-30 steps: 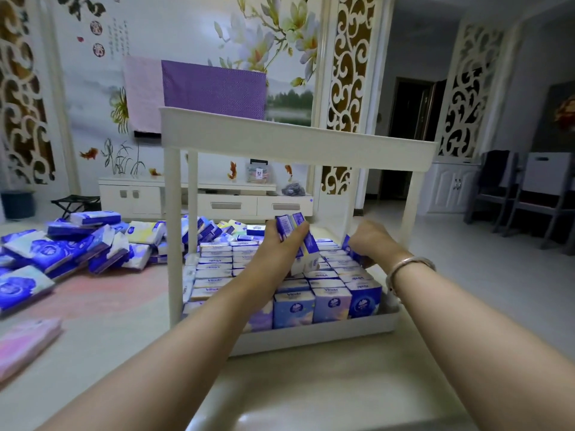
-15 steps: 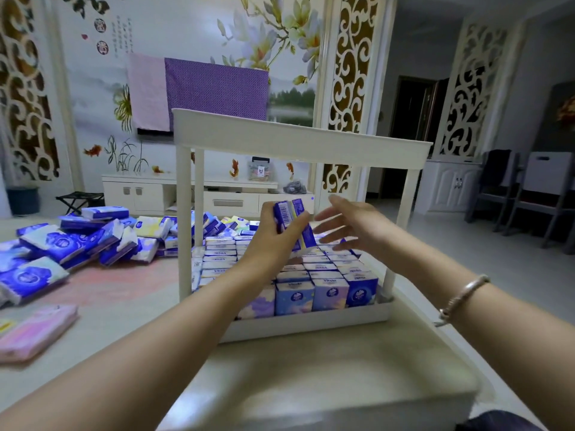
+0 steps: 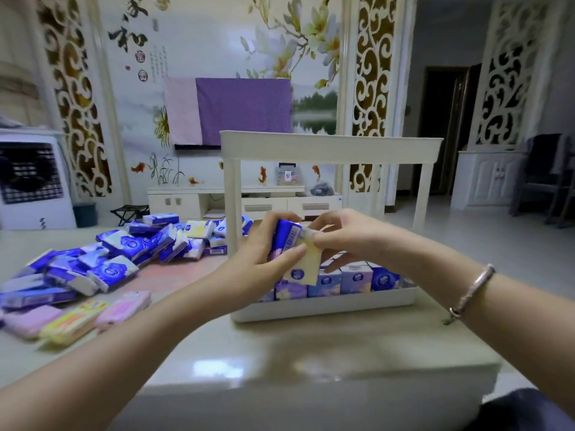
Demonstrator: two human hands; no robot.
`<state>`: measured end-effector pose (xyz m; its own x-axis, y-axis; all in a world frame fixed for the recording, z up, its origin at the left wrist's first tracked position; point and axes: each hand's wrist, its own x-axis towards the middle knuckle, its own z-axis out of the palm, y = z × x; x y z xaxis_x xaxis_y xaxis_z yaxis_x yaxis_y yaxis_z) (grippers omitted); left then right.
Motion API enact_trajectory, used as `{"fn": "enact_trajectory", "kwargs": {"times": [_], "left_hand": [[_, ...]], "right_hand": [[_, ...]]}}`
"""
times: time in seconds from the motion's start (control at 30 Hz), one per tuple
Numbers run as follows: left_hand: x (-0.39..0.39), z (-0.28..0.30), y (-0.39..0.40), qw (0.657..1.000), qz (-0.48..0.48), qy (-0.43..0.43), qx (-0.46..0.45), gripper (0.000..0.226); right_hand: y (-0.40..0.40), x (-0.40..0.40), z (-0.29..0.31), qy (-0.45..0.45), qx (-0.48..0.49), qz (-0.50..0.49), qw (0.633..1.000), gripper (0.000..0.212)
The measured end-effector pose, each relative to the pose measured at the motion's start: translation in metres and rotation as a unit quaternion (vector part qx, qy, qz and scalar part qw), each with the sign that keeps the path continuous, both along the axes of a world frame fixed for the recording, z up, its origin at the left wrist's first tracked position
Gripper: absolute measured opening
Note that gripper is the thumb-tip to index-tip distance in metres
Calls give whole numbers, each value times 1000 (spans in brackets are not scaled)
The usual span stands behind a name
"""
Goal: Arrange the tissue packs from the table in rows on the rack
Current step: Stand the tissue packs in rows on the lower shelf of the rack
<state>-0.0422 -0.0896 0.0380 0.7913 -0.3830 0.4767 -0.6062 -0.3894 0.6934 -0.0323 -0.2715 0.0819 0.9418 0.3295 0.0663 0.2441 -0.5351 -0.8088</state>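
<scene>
Both hands holding tissue packs above the rack's front row.

The left hand (image 3: 264, 259) is gripping a blue pack (image 3: 287, 236) and a pale yellow pack (image 3: 303, 265), thumb pressing across them. The right hand (image 3: 342, 236) is pinching the yellow pack's top edge. Standing packs (image 3: 356, 276) are filling the rack (image 3: 323, 309) tray below. Loose packs (image 3: 124, 250) are lying heaped on the table (image 3: 280, 346), left of the rack.
</scene>
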Motion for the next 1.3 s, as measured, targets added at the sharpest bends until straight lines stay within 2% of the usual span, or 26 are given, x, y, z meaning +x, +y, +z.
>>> {"fn": "enact_trajectory", "kwargs": {"times": [0.03,0.1,0.13,0.27,0.37,0.5,0.57,0.6,0.67,0.73,0.8,0.87,0.97,1.03,1.1,1.23,1.3], "left_hand": [[1,-2,1,999,37,2,-8,28],[0,-1,3,992,125,23,-19,36],[-2,-3,6,990,139,33,-8,40],[-13,-15,25,990,56,5,127,38],[-13,-16,31,992,28,-52,111,38],[-5,-15,33,980,103,-150,77,35],[-3,-16,32,978,128,-145,75,38],[-2,-18,31,974,143,-143,101,38],[0,-24,30,947,178,-179,201,37],[2,-27,30,903,204,-242,289,37],[11,-32,34,858,209,-313,350,48],[20,-39,37,832,221,-370,349,51],[29,-49,37,821,209,-430,311,35],[37,-57,39,812,211,-434,327,35],[44,-64,43,802,214,-410,379,41],[49,-67,44,768,211,-392,461,54],[48,-63,45,762,204,-386,478,62]], "right_hand": [[-1,1,-3,-5,-25,-7,1000,24],[-3,3,-10,-21,-62,-4,998,22],[-3,3,-14,-36,-72,3,997,18],[-3,9,-27,-140,-148,-1,979,17],[-1,11,-32,-196,-155,2,968,17],[6,17,-41,-264,-170,-21,949,20],[7,20,-47,-295,-184,-29,937,17],[7,22,-49,-307,-193,-28,932,14],[5,23,-54,-322,-223,-24,920,7],[5,23,-57,-328,-251,-28,910,10],[7,22,-59,-330,-267,-29,905,15],[9,22,-62,-333,-284,-28,899,16],[15,21,-71,-344,-334,-37,877,22],[17,21,-77,-366,-351,-40,861,30],[18,22,-81,-379,-337,-42,861,35],[17,21,-82,-393,-328,-27,858,32],[17,19,-80,-398,-320,-21,859,32]]}}
